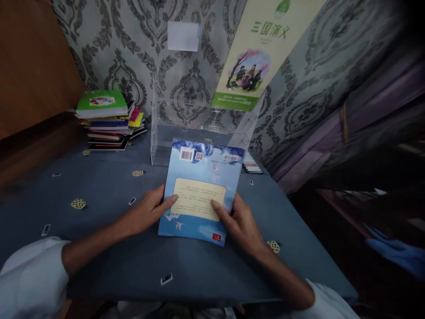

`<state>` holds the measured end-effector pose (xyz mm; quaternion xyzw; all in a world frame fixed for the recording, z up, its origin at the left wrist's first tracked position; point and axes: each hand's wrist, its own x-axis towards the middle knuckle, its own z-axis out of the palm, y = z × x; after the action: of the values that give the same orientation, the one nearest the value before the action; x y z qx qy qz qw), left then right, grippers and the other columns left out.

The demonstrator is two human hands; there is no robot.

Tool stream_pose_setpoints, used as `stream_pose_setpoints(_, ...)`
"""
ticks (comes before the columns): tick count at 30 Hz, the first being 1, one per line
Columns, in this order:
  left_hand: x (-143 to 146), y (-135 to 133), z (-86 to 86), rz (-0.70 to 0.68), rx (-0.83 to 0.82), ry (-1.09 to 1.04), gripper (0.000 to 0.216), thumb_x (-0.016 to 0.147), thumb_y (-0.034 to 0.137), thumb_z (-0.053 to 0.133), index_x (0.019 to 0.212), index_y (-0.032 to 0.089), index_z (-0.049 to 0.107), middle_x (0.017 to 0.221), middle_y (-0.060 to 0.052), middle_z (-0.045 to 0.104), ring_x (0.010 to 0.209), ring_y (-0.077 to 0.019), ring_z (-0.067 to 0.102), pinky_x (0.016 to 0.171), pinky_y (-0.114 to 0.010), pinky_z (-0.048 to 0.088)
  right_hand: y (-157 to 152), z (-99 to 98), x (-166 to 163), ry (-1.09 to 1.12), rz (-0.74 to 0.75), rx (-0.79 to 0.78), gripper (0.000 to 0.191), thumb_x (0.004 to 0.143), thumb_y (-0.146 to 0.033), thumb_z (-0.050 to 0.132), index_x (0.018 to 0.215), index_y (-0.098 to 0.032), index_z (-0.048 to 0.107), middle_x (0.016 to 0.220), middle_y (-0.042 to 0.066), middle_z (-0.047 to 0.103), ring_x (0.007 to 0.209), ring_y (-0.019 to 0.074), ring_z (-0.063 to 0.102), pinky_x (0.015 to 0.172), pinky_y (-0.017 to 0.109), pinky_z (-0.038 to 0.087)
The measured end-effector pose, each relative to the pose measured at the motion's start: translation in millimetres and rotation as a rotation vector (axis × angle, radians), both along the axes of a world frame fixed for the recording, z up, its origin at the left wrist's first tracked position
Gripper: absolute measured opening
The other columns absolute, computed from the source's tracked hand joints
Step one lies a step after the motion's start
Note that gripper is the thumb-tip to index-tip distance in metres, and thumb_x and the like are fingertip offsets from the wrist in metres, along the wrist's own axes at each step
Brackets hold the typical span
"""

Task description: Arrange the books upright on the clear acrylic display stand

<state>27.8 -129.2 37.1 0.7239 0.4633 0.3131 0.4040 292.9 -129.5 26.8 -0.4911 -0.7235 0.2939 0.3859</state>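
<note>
A blue book (202,186) is held back cover up, with a cream text panel and barcodes near its top edge, over the blue patterned tablecloth (109,195). My left hand (148,212) grips its lower left edge, thumb on the cover. My right hand (237,219) grips the lower right edge, thumb resting on the cream panel. Both hands are closed on the book, with the fingers mostly hidden beneath it.
A clear acrylic stand (172,133) sits behind the book, with a green-and-cream book (259,53) leaning in it against the patterned wall. A stack of colourful books (106,119) lies at the back left. The table's right edge drops off beside dark furniture.
</note>
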Motion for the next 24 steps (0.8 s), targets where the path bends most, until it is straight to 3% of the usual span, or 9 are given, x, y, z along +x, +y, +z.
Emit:
stream_pose_setpoints(3,-8.3,-1.4,-6.3,-0.019,-0.243,0.163,0.051,0.094,0.069,0.042,0.093,0.021,0.059,0.062,0.001,0.064,0.048,-0.0162,0.061,0.045,-0.027,0.049,3.6,-6.3,4.3,-0.135,-0.005,-0.129,0.039,0.095,-0.048,0.057,0.121,-0.019,0.059,0.1,0.008,0.077,0.077,0.0242,0.072,0.068,0.037,0.059)
stream_pose_setpoints(5,-11.6,0.4,-8.9,-0.031,-0.296,0.268,0.054,0.091,0.072,0.042,0.075,0.022,0.051,0.052,0.003,0.056,0.042,-0.015,0.057,0.042,-0.025,0.044,7.2,-9.5,8.1,-0.174,0.011,-0.212,0.039,0.093,-0.047,0.06,0.119,-0.018,0.061,0.095,0.008,0.078,0.077,0.0254,0.073,0.065,0.037,0.058)
stream_pose_setpoints(8,-12.7,5.0,-10.1,-0.078,-0.22,0.361,0.054,0.095,0.066,0.038,0.064,0.022,0.044,0.049,0.003,0.053,0.044,-0.0147,0.057,0.047,-0.025,0.042,11.2,-12.1,11.8,-0.156,0.031,-0.318,0.046,0.092,-0.046,0.062,0.127,-0.016,0.059,0.091,0.008,0.079,0.078,0.0268,0.075,0.059,0.035,0.058)
stream_pose_setpoints(10,-12.4,9.6,-10.1,-0.059,-0.073,0.443,0.049,0.097,0.057,0.037,0.063,0.022,0.045,0.051,0.001,0.055,0.048,-0.0158,0.057,0.05,-0.026,0.041,12.2,-12.6,12.4,-0.167,0.024,-0.355,0.051,0.091,-0.046,0.062,0.13,-0.014,0.057,0.086,0.007,0.079,0.075,0.0272,0.076,0.055,0.034,0.056)
stream_pose_setpoints(14,-13.5,26.0,-11.1,0.085,0.286,0.628,0.032,0.098,0.04,0.039,0.081,0.022,0.06,0.075,-0.005,0.066,0.072,-0.0233,0.064,0.064,-0.033,0.046,12.8,-12.9,13.4,-0.187,0.033,-0.36,0.055,0.091,-0.046,0.062,0.133,-0.012,0.055,0.079,0.006,0.078,0.07,0.0264,0.075,0.053,0.033,0.053)
stream_pose_setpoints(17,-15.2,42.7,-18.7,0.062,0.451,0.652,0.033,0.1,0.038,0.037,0.108,0.02,0.063,0.108,-0.011,0.07,0.103,-0.0288,0.065,0.086,-0.042,0.052,14.9,-12.1,16.9,-0.22,0.047,-0.322,0.049,0.091,-0.044,0.062,0.13,-0.015,0.059,0.078,0.003,0.078,0.068,0.0242,0.074,0.057,0.033,0.053)
stream_pose_setpoints(21,-14.9,57.3,-40.6,0.015,0.478,0.621,0.048,0.101,0.044,0.039,0.135,0.014,0.054,0.149,-0.017,0.054,0.139,-0.0316,0.049,0.113,-0.05,0.042,21.5,-6.6,14.8,-0.501,-0.108,-0.096,0.039,0.093,-0.037,0.059,0.127,-0.017,0.064,0.076,0.004,0.075,0.07,0.0251,0.072,0.065,0.036,0.055)
stream_pose_setpoints(24,-13.4,58.9,-55.2,0.033,0.468,0.615,0.053,0.103,0.046,0.035,0.141,0.013,0.051,0.155,-0.018,0.047,0.146,-0.0314,0.042,0.118,-0.052,0.037,29.1,-1.5,-5.2,-0.547,-0.009,0.103,0.038,0.097,-0.029,0.052,0.132,-0.017,0.062,0.105,0.011,0.077,0.099,0.0274,0.073,0.086,0.042,0.058)
